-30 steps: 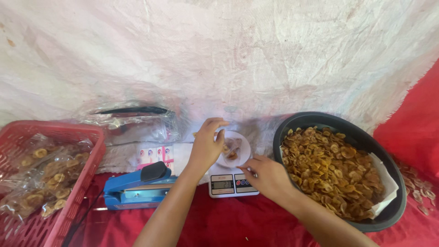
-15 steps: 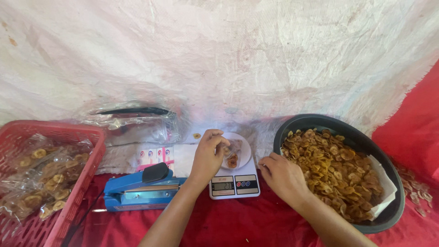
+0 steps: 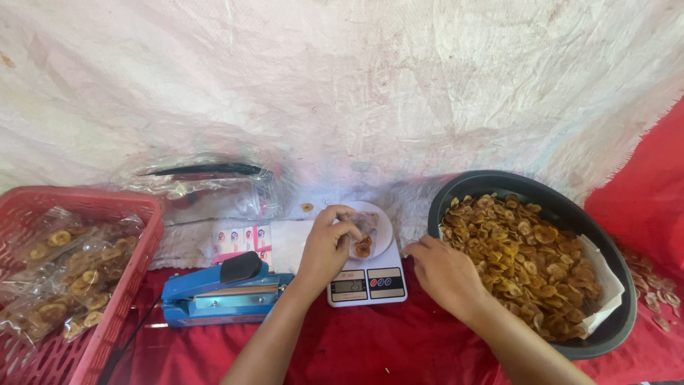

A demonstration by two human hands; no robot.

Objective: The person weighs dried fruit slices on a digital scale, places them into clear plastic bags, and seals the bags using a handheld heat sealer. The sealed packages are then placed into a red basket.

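Left hand (image 3: 329,246) pinching a clear bag (image 3: 365,227) atop the scale (image 3: 367,281); right hand (image 3: 443,271), loosely curled and empty, at 3 o'clock beside chip basin (image 3: 605,242).

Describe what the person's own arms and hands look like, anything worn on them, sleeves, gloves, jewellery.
Both forearms are bare as far as the picture shows: no sleeves in view. The left hand and the right hand wear no gloves. No ring, bracelet or watch shows on the fingers or wrists, and no markings can be made out.

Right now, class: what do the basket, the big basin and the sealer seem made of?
Red basket: moulded plastic, by its lattice wall. Dark basin: probably plastic, smooth and matt. Blue sealer: painted metal or plastic body, glossy, with a black knob; unclear which.
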